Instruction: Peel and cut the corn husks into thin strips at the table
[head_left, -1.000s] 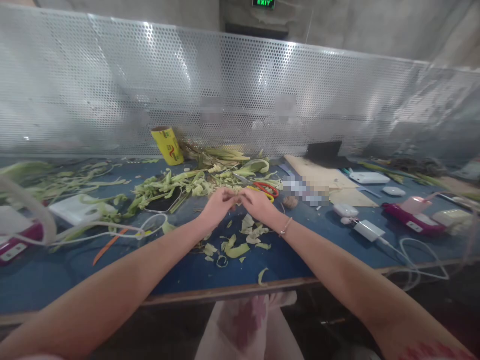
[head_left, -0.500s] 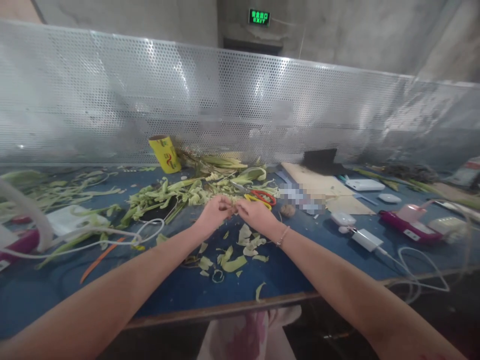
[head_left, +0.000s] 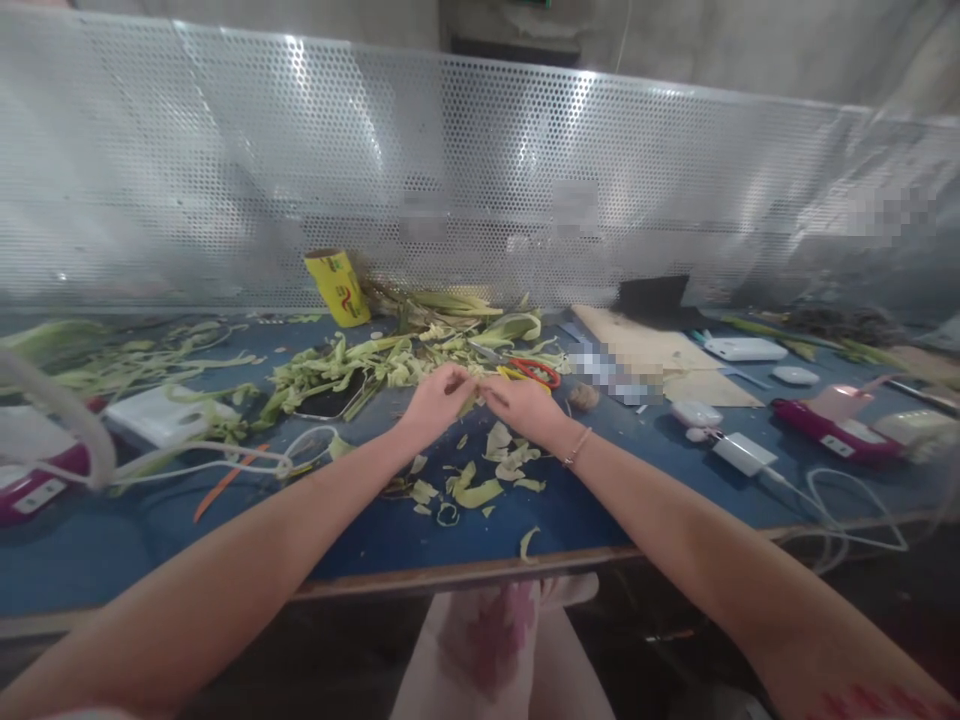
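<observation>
My left hand and my right hand meet over the table, their fingers closed in a pinch. A small pale green plant piece shows between the fingertips; most of it is hidden. Just behind the hands, scissors with red and yellow handles lie by a heap of limp green stalks and leaves. Torn pale green scraps are scattered on the blue table below my hands. Beside my right hand sits a small brownish ball.
A yellow cardboard tube stands tilted at the back, before a perforated metal screen. White cables and a magenta power strip lie right; another power strip and an orange strip lie left. Brown cardboard rests behind.
The view has tilted down a little, so the exit sign is nearly out of sight. My hands stay together in front of the heap, fingers slightly shifted.
</observation>
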